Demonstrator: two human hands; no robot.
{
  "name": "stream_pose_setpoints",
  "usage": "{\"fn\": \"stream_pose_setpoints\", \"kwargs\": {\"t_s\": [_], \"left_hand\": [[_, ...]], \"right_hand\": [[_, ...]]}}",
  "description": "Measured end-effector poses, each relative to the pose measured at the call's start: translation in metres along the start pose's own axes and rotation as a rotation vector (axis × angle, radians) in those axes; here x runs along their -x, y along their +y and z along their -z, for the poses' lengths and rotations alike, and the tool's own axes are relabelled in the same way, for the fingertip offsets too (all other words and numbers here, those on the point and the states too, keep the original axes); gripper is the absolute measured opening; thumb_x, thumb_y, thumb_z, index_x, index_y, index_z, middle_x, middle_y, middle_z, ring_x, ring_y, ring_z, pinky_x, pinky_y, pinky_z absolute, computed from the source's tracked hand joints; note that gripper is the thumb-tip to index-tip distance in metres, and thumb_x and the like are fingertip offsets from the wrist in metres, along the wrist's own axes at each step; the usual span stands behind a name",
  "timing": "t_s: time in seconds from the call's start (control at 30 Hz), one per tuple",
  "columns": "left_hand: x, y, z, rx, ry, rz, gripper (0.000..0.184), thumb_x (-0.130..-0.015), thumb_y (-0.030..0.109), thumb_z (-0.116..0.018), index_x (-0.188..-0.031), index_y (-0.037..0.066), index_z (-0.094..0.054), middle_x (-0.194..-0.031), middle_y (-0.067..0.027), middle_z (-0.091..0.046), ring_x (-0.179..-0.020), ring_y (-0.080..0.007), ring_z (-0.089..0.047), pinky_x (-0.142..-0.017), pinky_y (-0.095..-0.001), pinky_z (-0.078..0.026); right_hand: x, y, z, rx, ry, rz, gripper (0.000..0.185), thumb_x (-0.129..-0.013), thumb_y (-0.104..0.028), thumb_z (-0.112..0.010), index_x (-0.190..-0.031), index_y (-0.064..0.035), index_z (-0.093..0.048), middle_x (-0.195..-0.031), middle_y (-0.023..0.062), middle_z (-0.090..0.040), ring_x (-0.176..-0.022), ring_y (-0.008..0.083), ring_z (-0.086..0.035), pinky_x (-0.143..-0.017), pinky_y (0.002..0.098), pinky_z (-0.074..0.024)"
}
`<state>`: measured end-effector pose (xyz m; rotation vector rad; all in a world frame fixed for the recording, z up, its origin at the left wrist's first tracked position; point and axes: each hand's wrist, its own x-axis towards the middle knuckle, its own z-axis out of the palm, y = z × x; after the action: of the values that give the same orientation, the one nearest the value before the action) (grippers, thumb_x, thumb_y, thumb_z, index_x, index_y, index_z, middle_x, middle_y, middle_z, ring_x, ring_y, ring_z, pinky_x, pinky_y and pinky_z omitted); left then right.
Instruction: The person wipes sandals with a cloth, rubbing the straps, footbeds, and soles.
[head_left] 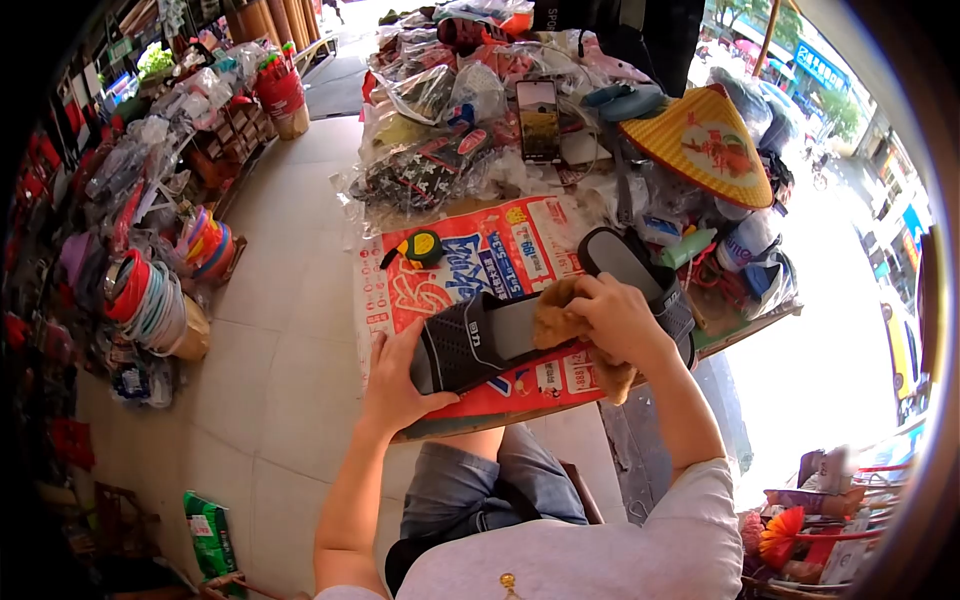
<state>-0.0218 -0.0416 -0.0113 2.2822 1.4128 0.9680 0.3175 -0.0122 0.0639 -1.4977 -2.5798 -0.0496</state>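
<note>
A black and grey slide sandal [465, 345] lies on the red printed sheet [400, 290] at the near edge of the table. My left hand [395, 375] holds its left end, thumb in front and fingers behind. With bunched fingers, my right hand [615, 315] grips a brown cloth [560, 318] over the sandal's right end; part of the cloth hangs below the hand. A second black sandal [615, 255] lies behind and beside my right hand, partly hidden by it.
Behind the sandals are a yellow and black tape measure [422, 248], a phone [538, 120], plastic-wrapped goods [430, 165] and a yellow conical hat [700, 145]. A white bottle [745, 245] stands at the right. Baskets of goods [160, 310] line the floor at left.
</note>
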Motion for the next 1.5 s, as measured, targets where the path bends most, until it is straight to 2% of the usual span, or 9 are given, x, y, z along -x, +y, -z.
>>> {"fn": "stream_pose_setpoints", "kwargs": {"t_s": [0.13, 0.2, 0.43, 0.57, 0.73, 0.97, 1.07, 1.23, 1.5], "left_hand": [[0.000, -0.003, -0.003, 0.028, 0.025, -0.020, 0.112, -0.050, 0.038, -0.093, -0.144, 0.004, -0.041, -0.134, -0.0140, -0.057, -0.125, -0.0327, -0.053, -0.117, -0.0532, -0.026], [0.002, 0.000, -0.003, 0.006, 0.037, -0.017, 0.112, -0.050, 0.038, -0.093, -0.143, 0.004, -0.041, -0.134, -0.0142, -0.057, -0.126, -0.0323, -0.053, -0.116, -0.0534, -0.027], [0.003, 0.002, -0.001, 0.000, 0.043, -0.004, 0.109, -0.054, 0.040, -0.092, -0.144, 0.006, -0.041, -0.136, -0.0141, -0.055, -0.127, -0.0307, -0.052, -0.114, -0.0543, -0.029], [0.002, 0.002, 0.000, 0.004, 0.042, 0.001, 0.109, -0.055, 0.042, -0.091, -0.145, 0.006, -0.041, -0.137, -0.0146, -0.054, -0.127, -0.0307, -0.052, -0.114, -0.0533, -0.030], [0.003, 0.000, -0.001, 0.004, 0.052, -0.012, 0.110, -0.054, 0.041, -0.091, -0.145, 0.004, -0.040, -0.134, -0.0154, -0.055, -0.125, -0.0344, -0.052, -0.115, -0.0527, -0.030], [0.000, 0.001, 0.000, 0.018, 0.054, -0.019, 0.108, -0.055, 0.041, -0.090, -0.143, 0.003, -0.042, -0.134, -0.0162, -0.056, -0.124, -0.0335, -0.053, -0.114, -0.0517, -0.031], [0.003, 0.001, -0.001, 0.026, 0.029, 0.002, 0.109, -0.056, 0.043, -0.090, -0.144, 0.004, -0.041, -0.137, -0.0156, -0.054, -0.126, -0.0327, -0.051, -0.114, -0.0516, -0.031], [0.003, 0.000, 0.000, 0.015, 0.009, 0.008, 0.110, -0.056, 0.045, -0.089, -0.147, 0.006, -0.039, -0.140, -0.0147, -0.053, -0.129, -0.0317, -0.050, -0.114, -0.0511, -0.030], [0.000, 0.000, 0.000, 0.043, 0.044, -0.007, 0.109, -0.053, 0.040, -0.092, -0.143, 0.005, -0.043, -0.136, -0.0151, -0.056, -0.126, -0.0327, -0.051, -0.113, -0.0493, -0.032]], "right_hand": [[-0.012, -0.037, -0.004, -0.181, 0.343, 0.154, 0.027, -0.069, -0.012, -0.073, -0.096, -0.0144, -0.069, -0.106, 0.0037, -0.060, -0.100, 0.0249, -0.059, -0.081, 0.0388, -0.0529], [-0.024, -0.053, -0.033, -0.175, 0.251, 0.270, 0.029, -0.068, -0.010, -0.071, -0.097, -0.0155, -0.069, -0.109, 0.0043, -0.060, -0.101, 0.0260, -0.059, -0.080, 0.0393, -0.0529], [0.003, -0.002, -0.012, -0.180, 0.165, -0.026, 0.026, -0.075, -0.006, -0.067, -0.097, -0.0190, -0.071, -0.108, 0.0035, -0.061, -0.099, 0.0289, -0.060, -0.082, 0.0415, -0.0517], [-0.008, -0.023, 0.006, -0.154, 0.332, -0.084, 0.028, -0.071, -0.005, -0.068, -0.098, -0.0145, -0.071, -0.107, 0.0052, -0.061, -0.100, 0.0290, -0.061, -0.081, 0.0417, -0.0522], [-0.032, -0.045, -0.034, -0.250, 0.238, 0.162, 0.031, -0.068, -0.004, -0.069, -0.098, -0.0133, -0.070, -0.108, 0.0067, -0.062, -0.104, 0.0304, -0.061, -0.084, 0.0420, -0.0523], [0.000, -0.008, -0.001, -0.085, 0.153, -0.159, 0.036, -0.065, -0.001, -0.070, -0.098, -0.0148, -0.071, -0.110, 0.0060, -0.063, -0.106, 0.0311, -0.060, -0.086, 0.0418, -0.0529], [-0.011, -0.037, 0.005, -0.195, 0.382, -0.076, 0.039, -0.064, 0.000, -0.070, -0.101, -0.0114, -0.070, -0.114, 0.0082, -0.062, -0.106, 0.0316, -0.060, -0.088, 0.0421, -0.0528], [-0.032, -0.045, -0.035, -0.305, 0.235, 0.074, 0.032, -0.068, -0.002, -0.069, -0.098, -0.0134, -0.069, -0.108, 0.0059, -0.062, -0.102, 0.0310, -0.061, -0.083, 0.0420, -0.0531], [-0.011, -0.019, 0.001, -0.167, 0.419, -0.125, 0.037, -0.067, -0.001, -0.068, -0.101, -0.0141, -0.070, -0.113, 0.0060, -0.063, -0.106, 0.0318, -0.060, -0.086, 0.0414, -0.0526]]}}
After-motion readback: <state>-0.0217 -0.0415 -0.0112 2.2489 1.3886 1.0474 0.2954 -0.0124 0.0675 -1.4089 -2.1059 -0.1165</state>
